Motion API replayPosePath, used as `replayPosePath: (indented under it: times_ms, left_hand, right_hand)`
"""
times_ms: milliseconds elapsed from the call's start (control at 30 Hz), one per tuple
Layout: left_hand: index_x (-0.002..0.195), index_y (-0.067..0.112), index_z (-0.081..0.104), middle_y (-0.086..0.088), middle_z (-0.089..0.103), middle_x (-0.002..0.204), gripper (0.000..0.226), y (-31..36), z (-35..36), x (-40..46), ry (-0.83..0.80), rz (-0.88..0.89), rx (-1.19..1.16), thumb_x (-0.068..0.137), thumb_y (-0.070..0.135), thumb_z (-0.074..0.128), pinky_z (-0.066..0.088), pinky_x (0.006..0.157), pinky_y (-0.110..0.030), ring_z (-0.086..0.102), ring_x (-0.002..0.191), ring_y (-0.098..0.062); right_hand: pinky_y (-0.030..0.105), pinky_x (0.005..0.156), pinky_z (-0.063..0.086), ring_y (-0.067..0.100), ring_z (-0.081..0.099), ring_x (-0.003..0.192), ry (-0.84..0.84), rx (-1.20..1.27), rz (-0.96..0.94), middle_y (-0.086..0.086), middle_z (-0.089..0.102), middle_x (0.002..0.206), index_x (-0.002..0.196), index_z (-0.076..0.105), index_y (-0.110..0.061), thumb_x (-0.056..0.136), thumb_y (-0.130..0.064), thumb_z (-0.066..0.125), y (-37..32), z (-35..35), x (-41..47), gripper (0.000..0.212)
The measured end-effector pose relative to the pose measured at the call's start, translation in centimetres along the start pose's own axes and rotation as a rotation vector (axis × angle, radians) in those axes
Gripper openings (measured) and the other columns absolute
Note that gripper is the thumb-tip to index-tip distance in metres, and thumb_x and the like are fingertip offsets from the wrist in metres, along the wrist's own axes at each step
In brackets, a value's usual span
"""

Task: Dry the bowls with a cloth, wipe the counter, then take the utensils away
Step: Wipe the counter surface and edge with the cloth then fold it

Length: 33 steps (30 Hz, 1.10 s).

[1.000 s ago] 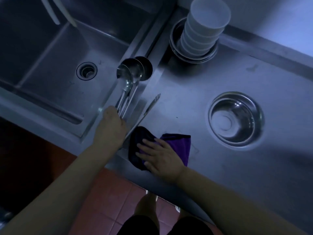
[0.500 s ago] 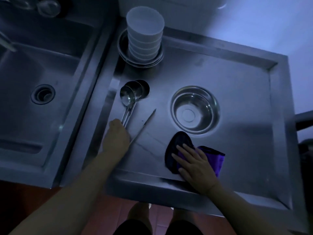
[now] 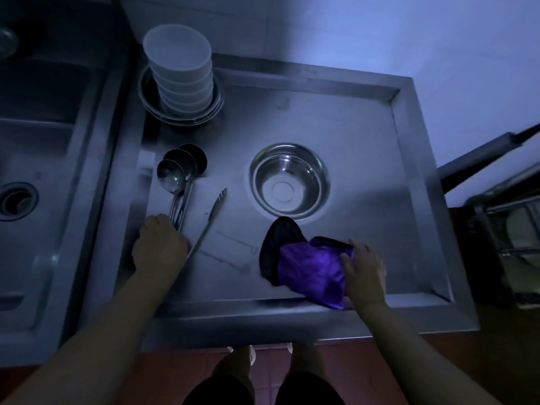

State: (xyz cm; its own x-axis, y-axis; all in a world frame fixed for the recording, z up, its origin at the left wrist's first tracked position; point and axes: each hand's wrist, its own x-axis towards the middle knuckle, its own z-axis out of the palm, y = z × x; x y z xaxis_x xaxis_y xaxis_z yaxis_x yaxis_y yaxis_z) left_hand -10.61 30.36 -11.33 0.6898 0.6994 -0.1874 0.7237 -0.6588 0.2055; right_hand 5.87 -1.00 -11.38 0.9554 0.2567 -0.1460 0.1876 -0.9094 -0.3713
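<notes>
My left hand grips the handle ends of three steel ladles, whose bowls lie on the steel counter near its left edge. Steel tongs lie beside the ladles, their near end by my left hand. My right hand rests on the right side of a purple and black cloth at the counter's front edge; its fingers curl over the cloth's edge. A steel bowl stands upright in the counter's middle. A stack of white bowls sits in steel bowls at the back left.
A sink with a drain lies to the left of the counter. A dish rack stands off the counter's right end, with a dark bar above it. The wall runs along the back. Red floor tiles and my legs show below.
My right hand has slid the cloth right along the counter's front and now sits at its right side. My left hand keeps hold of the ladle handles. The camera has turned right.
</notes>
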Motion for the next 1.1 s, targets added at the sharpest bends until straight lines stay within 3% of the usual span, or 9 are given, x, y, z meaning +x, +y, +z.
replayPosePath:
  times_ms: [200, 333, 433, 500, 667, 833, 933, 1000, 1100]
  left_hand:
    - [0.099, -0.01, 0.052, -0.032, 0.052, 0.097, 0.029, 0.9, -1.8, 0.1, -0.025, -0.019, 0.116, 0.086, 0.015, 0.049, 0.043, 0.068, -0.049, 0.052, 0.086, -0.044]
    - [0.117, -0.014, 0.048, -0.034, 0.052, 0.107, 0.045, 4.5, -3.4, -0.3, 0.106, 0.116, -0.004, 0.079, 0.006, 0.062, 0.044, 0.078, -0.052, 0.052, 0.094, -0.047]
    - [0.118, -0.007, 0.053, -0.027, 0.055, 0.108, 0.043, 8.2, -3.6, -1.2, 0.088, 0.354, -0.086, 0.078, 0.003, 0.061, 0.045, 0.078, -0.047, 0.054, 0.096, -0.042]
    - [0.122, 0.0, 0.054, -0.02, 0.056, 0.114, 0.041, 10.7, -3.1, -2.0, -0.003, 0.467, -0.105, 0.082, 0.006, 0.058, 0.043, 0.084, -0.041, 0.053, 0.103, -0.035]
    - [0.117, 0.012, 0.059, -0.009, 0.059, 0.11, 0.033, 17.2, -0.2, -3.7, -0.124, 0.711, -0.122, 0.086, 0.012, 0.05, 0.041, 0.082, -0.034, 0.052, 0.103, -0.026]
    - [0.135, 0.016, 0.043, -0.006, 0.052, 0.13, 0.049, 21.9, 2.6, -4.0, -0.291, 0.726, -0.048, 0.087, 0.011, 0.049, 0.036, 0.095, -0.035, 0.045, 0.116, -0.025]
    - [0.126, 0.019, 0.049, -0.005, 0.058, 0.118, 0.043, 23.6, 3.4, -4.4, -0.319, 0.731, 0.025, 0.084, 0.025, 0.057, 0.039, 0.087, -0.036, 0.049, 0.108, -0.025]
    - [0.112, 0.018, 0.056, -0.004, 0.061, 0.106, 0.031, 24.3, 3.6, -4.9, -0.273, 0.714, 0.093, 0.084, 0.031, 0.056, 0.036, 0.078, -0.033, 0.051, 0.101, -0.025]
    - [0.106, 0.019, 0.06, -0.003, 0.061, 0.1, 0.025, 24.1, 3.5, -5.8, -0.218, 0.655, 0.081, 0.083, 0.027, 0.054, 0.034, 0.075, -0.033, 0.051, 0.096, -0.024]
  right_hand:
    - [0.033, 0.086, 0.037, 0.027, 0.049, 0.103, -0.032, 0.183, 0.311, 0.013, 0.053, 0.109, 0.111, 0.054, -0.004, 0.08, -0.025, 0.073, -0.4, 0.8, -0.2, 0.043]
    - [0.028, 0.068, 0.041, 0.018, 0.053, 0.078, -0.043, 0.317, 0.388, -0.005, 0.051, 0.081, 0.103, 0.054, -0.008, 0.072, -0.019, 0.078, -0.5, 0.4, 0.2, 0.041]
    - [0.026, 0.064, 0.046, 0.017, 0.058, 0.069, -0.106, 0.431, 0.463, 0.003, 0.062, 0.079, 0.095, 0.061, -0.011, 0.074, -0.011, 0.075, -0.1, -0.3, 0.6, 0.025]
    - [0.027, 0.066, 0.048, 0.018, 0.06, 0.072, -0.124, 0.435, 0.455, 0.005, 0.066, 0.079, 0.082, 0.066, -0.016, 0.076, -0.009, 0.068, 0.2, -0.8, 0.7, 0.01]
    - [0.022, 0.06, 0.038, 0.014, 0.055, 0.068, -0.134, 0.539, 0.394, 0.001, 0.061, 0.069, 0.073, 0.062, -0.015, 0.078, -0.006, 0.064, 0.2, -1.6, 0.8, 0.011]
    - [0.012, 0.052, 0.04, 0.008, 0.053, 0.058, -0.198, 0.714, 0.226, 0.0, 0.057, 0.063, 0.061, 0.055, -0.019, 0.075, 0.011, 0.061, 1.1, -2.4, 1.1, 0.034]
    - [0.013, 0.049, 0.04, 0.004, 0.052, 0.053, -0.282, 0.726, 0.155, 0.002, 0.055, 0.067, 0.059, 0.054, -0.017, 0.073, 0.013, 0.061, 2.2, -2.6, 1.3, 0.034]
    - [0.017, 0.054, 0.042, 0.001, 0.054, 0.058, -0.328, 0.746, 0.143, 0.005, 0.057, 0.075, 0.069, 0.056, -0.016, 0.077, 0.01, 0.061, 2.9, -2.6, 1.6, 0.027]
    - [0.022, 0.074, 0.043, 0.014, 0.055, 0.09, -0.401, 0.669, 0.121, 0.003, 0.053, 0.109, 0.116, 0.053, -0.014, 0.088, -0.006, 0.056, 4.1, -2.4, 2.9, 0.029]
